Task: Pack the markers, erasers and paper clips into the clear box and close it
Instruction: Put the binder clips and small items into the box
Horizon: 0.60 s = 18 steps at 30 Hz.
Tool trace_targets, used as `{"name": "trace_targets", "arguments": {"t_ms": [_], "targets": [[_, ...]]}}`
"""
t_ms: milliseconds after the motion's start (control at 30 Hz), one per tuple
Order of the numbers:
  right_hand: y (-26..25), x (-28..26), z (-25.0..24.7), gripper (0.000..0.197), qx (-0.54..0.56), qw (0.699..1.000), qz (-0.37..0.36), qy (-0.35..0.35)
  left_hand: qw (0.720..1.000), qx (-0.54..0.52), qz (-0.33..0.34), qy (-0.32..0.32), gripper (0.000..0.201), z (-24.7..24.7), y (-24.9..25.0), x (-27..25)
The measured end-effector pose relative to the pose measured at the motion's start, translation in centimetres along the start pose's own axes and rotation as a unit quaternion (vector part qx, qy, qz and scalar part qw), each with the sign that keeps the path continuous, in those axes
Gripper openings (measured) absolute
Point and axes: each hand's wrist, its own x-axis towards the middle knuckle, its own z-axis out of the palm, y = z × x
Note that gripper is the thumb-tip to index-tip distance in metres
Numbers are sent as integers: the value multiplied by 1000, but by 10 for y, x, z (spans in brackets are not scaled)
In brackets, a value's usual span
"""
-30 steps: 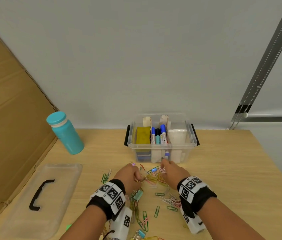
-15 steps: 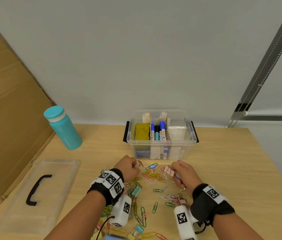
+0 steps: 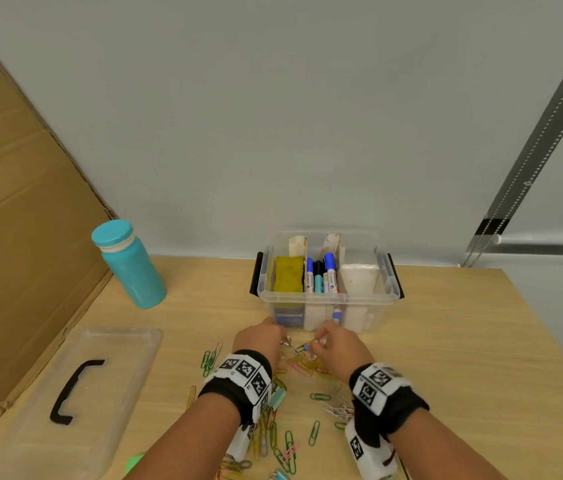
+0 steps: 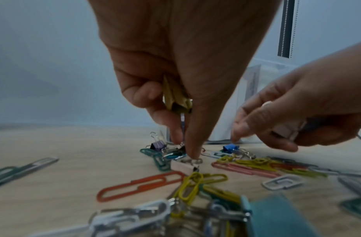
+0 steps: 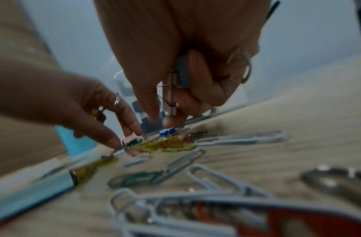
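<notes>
The open clear box (image 3: pixel 328 299) stands at the back of the table with a yellow eraser (image 3: pixel 288 278), markers (image 3: pixel 321 277) and a white eraser (image 3: pixel 359 278) inside. Coloured paper clips (image 3: pixel 283 441) and binder clips lie scattered in front of it. My left hand (image 3: pixel 259 341) keeps a yellow binder clip (image 4: pixel 175 99) curled in its fingers while its fingertips pinch a pink binder clip (image 4: pixel 185 165) on the table. My right hand (image 3: pixel 333 344) holds several clips (image 5: pixel 175 83) in its curled fingers and reaches down beside a blue binder clip (image 4: pixel 230 147).
The clear lid (image 3: pixel 76 396) with a black handle lies at the left. A teal bottle (image 3: pixel 127 265) stands behind it. A cardboard sheet (image 3: pixel 13 237) leans along the left side. A wall runs close behind the box.
My right hand has moved left, back over the clip pile in front of the box. My left hand has crept a little toward the box.
</notes>
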Motion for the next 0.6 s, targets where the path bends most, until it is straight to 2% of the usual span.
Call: {"name": "trace_targets", "arguments": {"t_ms": [100, 333, 467, 600], "targets": [[-5, 5, 11, 25, -148, 989, -6, -17, 1000, 26, -6, -7, 30, 1, 2, 2], [-10, 4, 13, 29, -198, 979, -33, -43, 999, 20, -23, -29, 32, 3, -7, -5], [-8, -14, 4, 26, -135, 988, -57, -42, 1000, 12, -20, -17, 30, 2, -12, -8], [-17, -42, -32, 15, 51, 994, -53, -77, 999, -37, -17, 19, 31, 5, -20, -14]]}}
